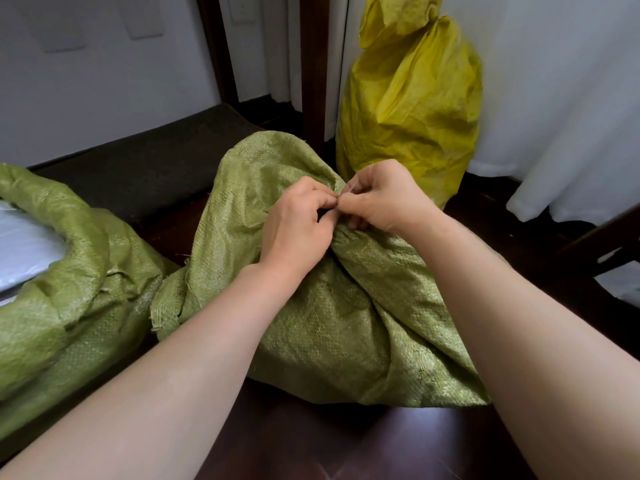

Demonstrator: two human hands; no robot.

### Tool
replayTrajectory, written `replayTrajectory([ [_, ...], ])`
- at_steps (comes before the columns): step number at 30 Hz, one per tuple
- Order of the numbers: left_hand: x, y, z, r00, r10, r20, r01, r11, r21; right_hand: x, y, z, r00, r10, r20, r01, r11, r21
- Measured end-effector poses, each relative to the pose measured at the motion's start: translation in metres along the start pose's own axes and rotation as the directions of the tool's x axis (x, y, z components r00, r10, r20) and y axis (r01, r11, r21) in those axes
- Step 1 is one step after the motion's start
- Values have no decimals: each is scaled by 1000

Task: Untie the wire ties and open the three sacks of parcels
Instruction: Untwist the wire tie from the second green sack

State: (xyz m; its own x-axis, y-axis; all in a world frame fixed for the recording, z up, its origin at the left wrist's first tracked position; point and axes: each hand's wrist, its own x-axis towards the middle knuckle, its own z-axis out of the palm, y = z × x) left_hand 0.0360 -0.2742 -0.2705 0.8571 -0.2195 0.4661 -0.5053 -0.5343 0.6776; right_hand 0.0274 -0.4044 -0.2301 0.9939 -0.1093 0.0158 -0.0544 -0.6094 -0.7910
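Together, left hand (pixel 298 220) and right hand (pixel 384 199) meet fingertip to fingertip, pinching the thin wire tie (pixel 350 189) at the gathered neck of the middle green sack (pixel 329 306) on the floor (pixel 294 438), forearms converging.

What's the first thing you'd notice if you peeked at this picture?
Two bare arms reach in, and the left hand and right hand pinch the bunched neck of a green sack in the middle. Behind it stands a bright yellow sack, tied shut at the top. At the left edge, an open sack shows something white inside.
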Motion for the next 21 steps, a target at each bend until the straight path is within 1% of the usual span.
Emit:
replayTrajectory([
  [4,-1,-2,-1,1000,-3,-6,3,1000,-1,-1,0,1,999,-9,35,10,1000,-18],
  [5,-1,-2,-1,1000,-5,-4,5,1000,-2,-1,0,0,999,3,39,-3,1000,5],
  [8,0,1,-2,1000,-13,-11,13,1000,3,-2,1,-6,997,73,40,-80,980,185],
  [10,1,2,-2,1000,-19,-17,19,1000,13,-4,2,-7,996,80,37,-86,967,240],
  [12,1,2,-1,1000,-13,-17,13,1000,6,-2,4,-5,998,62,26,-66,979,194],
  [15,1,1,0,1000,-12,-18,12,1000,9,-1,3,0,1000,19,6,-19,997,71],
  [17,1,-1,0,1000,-17,-16,17,1000,9,-1,2,1,1000,-2,18,1,999,54],
  [18,1,-1,0,1000,-21,-18,21,1000,3,-1,2,0,1000,2,28,-4,996,88],
  [21,2,0,-2,999,-31,-21,31,999,-7,-3,4,-7,996,84,37,-92,947,308],
])
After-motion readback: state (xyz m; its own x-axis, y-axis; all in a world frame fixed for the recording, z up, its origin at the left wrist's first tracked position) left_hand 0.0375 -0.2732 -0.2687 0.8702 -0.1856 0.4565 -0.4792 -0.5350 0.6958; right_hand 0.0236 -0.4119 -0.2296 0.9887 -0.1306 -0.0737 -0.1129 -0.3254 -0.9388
